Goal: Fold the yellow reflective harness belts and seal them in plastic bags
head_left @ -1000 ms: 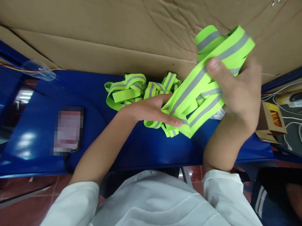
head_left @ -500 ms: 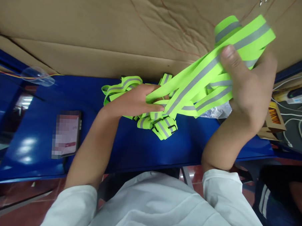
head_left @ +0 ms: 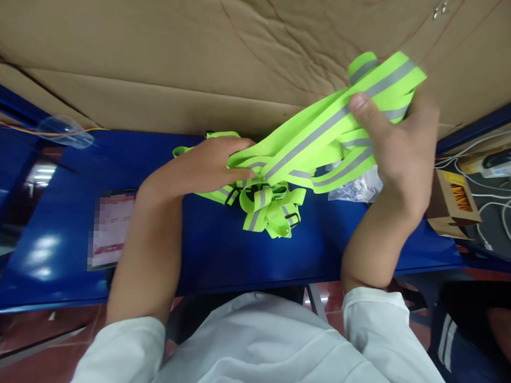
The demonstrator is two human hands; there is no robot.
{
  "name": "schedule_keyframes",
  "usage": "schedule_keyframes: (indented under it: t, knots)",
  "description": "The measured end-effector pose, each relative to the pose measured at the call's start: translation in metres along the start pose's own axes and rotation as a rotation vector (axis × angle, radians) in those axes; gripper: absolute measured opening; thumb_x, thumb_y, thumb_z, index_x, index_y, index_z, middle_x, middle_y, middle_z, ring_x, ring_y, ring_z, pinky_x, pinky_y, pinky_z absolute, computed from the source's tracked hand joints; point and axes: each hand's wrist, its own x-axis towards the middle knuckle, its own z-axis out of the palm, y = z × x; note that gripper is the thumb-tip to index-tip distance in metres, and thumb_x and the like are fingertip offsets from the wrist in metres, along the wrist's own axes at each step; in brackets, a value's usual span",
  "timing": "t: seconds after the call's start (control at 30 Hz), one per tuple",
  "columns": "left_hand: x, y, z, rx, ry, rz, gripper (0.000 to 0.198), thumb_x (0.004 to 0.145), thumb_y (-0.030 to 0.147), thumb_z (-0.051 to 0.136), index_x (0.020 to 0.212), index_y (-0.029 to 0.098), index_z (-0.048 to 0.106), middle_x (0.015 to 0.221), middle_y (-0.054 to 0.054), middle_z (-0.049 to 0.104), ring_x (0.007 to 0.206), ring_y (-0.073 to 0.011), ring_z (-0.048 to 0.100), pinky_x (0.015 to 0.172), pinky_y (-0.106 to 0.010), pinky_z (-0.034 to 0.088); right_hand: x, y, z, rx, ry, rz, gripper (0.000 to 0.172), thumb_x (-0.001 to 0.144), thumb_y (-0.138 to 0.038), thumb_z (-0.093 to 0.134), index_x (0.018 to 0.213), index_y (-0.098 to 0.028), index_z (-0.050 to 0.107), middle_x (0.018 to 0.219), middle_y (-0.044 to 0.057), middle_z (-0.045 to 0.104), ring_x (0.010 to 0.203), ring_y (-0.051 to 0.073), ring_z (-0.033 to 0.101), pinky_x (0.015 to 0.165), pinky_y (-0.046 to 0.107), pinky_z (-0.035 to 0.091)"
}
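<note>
A tangle of neon-green straps with grey reflective stripes (head_left: 308,140) stretches between my two hands above a blue table (head_left: 219,252). My right hand (head_left: 399,150) is raised at the right and closed on a folded bundle of the straps, thumb pressed on top. My left hand (head_left: 206,164) is lower and to the left, its fingers closed around the other end of the same straps. Loose loops with black buckles (head_left: 267,212) hang down onto the table between the hands.
A large sheet of brown cardboard (head_left: 160,52) stands behind the table. A phone (head_left: 110,227) lies on the table at the left. Clear plastic wrap (head_left: 359,187) sits under the straps. At the right are a small cardboard box (head_left: 452,203) and white cables (head_left: 500,208).
My left hand has slid left along the straps and drawn them out longer. My right hand rose to the right, then came back a little lower, still gripping the bundle.
</note>
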Motion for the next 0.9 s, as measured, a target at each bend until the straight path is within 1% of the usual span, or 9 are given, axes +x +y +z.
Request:
schedule_keyframes:
  t: [0.07, 0.13, 0.2, 0.27, 0.43, 0.53, 0.63, 0.73, 0.9]
  knots:
    - [-0.003, 0.002, 0.002, -0.019, 0.048, 0.069, 0.074, 0.082, 0.063, 0.082, 0.142, 0.024, 0.061, 0.144, -0.009, 0.066, 0.126, -0.0312, 0.064, 0.103, -0.038, 0.052, -0.002, -0.005, 0.009, -0.055, -0.042, 0.004, 0.025, 0.090, -0.042, 0.082, 0.114, -0.034, 0.076, 0.122, -0.001, 0.081, 0.116, 0.030, 0.075, 0.103, 0.048, 0.061]
    - [-0.006, 0.009, 0.006, -0.079, 0.193, 0.136, 0.083, 0.082, 0.058, 0.085, 0.150, 0.026, 0.050, 0.159, -0.011, 0.054, 0.141, -0.0310, 0.055, 0.113, -0.041, 0.049, -0.003, -0.008, 0.016, -0.088, -0.053, 0.004, 0.023, 0.091, -0.043, 0.081, 0.112, -0.036, 0.076, 0.123, -0.002, 0.080, 0.115, 0.029, 0.075, 0.101, 0.046, 0.061]
    - [-0.007, 0.021, 0.013, -0.094, 0.333, 0.181, 0.064, 0.087, 0.053, 0.083, 0.138, 0.026, 0.056, 0.147, -0.010, 0.061, 0.133, -0.0268, 0.060, 0.111, -0.039, 0.050, -0.004, -0.010, 0.021, -0.090, -0.035, 0.002, 0.022, 0.091, -0.042, 0.080, 0.113, -0.036, 0.076, 0.124, -0.003, 0.080, 0.116, 0.028, 0.075, 0.102, 0.044, 0.061]
    - [-0.005, 0.033, 0.024, -0.064, 0.336, 0.232, 0.051, 0.088, 0.048, 0.083, 0.126, 0.025, 0.058, 0.128, -0.007, 0.068, 0.118, -0.0240, 0.066, 0.104, -0.038, 0.052, -0.004, -0.010, 0.024, -0.043, 0.020, -0.013, 0.021, 0.091, -0.040, 0.081, 0.110, -0.033, 0.076, 0.121, -0.002, 0.080, 0.116, 0.027, 0.076, 0.102, 0.042, 0.062]
    - [0.014, 0.039, 0.052, 0.025, 0.387, 0.312, 0.083, 0.081, 0.040, 0.090, 0.148, 0.024, 0.042, 0.144, -0.015, 0.059, 0.128, -0.0314, 0.061, 0.107, -0.045, 0.050, -0.003, -0.007, 0.027, 0.195, 0.117, -0.087, 0.017, 0.092, -0.032, 0.079, 0.106, -0.022, 0.077, 0.113, 0.003, 0.082, 0.108, 0.025, 0.078, 0.095, 0.038, 0.065]
    - [0.021, 0.034, 0.057, 0.164, 0.484, 0.218, 0.064, 0.092, 0.022, 0.071, 0.149, 0.024, 0.043, 0.130, -0.011, 0.066, 0.122, -0.0330, 0.062, 0.104, -0.049, 0.047, -0.001, -0.001, 0.024, 0.247, 0.083, -0.055, 0.023, 0.093, -0.038, 0.075, 0.110, -0.023, 0.077, 0.118, 0.003, 0.081, 0.114, 0.027, 0.077, 0.098, 0.041, 0.065]
    - [0.021, 0.030, 0.054, 0.368, 0.590, 0.103, 0.041, 0.087, 0.010, 0.062, 0.125, 0.025, 0.059, 0.115, -0.010, 0.068, 0.113, -0.0345, 0.061, 0.097, -0.054, 0.046, 0.002, 0.006, 0.016, 0.268, 0.045, 0.017, 0.036, 0.089, -0.051, 0.078, 0.114, -0.026, 0.077, 0.133, 0.005, 0.076, 0.127, 0.034, 0.071, 0.103, 0.049, 0.063]
    - [0.017, 0.029, 0.051, 0.405, 0.698, 0.092, 0.028, 0.084, 0.008, 0.061, 0.105, 0.027, 0.058, 0.126, -0.011, 0.063, 0.120, -0.0356, 0.057, 0.100, -0.057, 0.046, 0.004, 0.010, 0.009, 0.274, 0.003, 0.099, 0.042, 0.088, -0.057, 0.075, 0.119, -0.029, 0.076, 0.142, 0.005, 0.071, 0.137, 0.038, 0.065, 0.103, 0.051, 0.064]
    - [0.015, 0.033, 0.054, 0.219, 0.620, 0.366, 0.066, 0.081, 0.012, 0.064, 0.138, 0.029, 0.036, 0.149, -0.009, 0.057, 0.140, -0.0282, 0.056, 0.116, -0.051, 0.046, 0.002, 0.008, 0.007, 0.214, -0.021, 0.179, 0.051, 0.092, -0.064, 0.064, 0.132, -0.032, 0.072, 0.146, 0.003, 0.069, 0.141, 0.036, 0.063, 0.104, 0.050, 0.063]
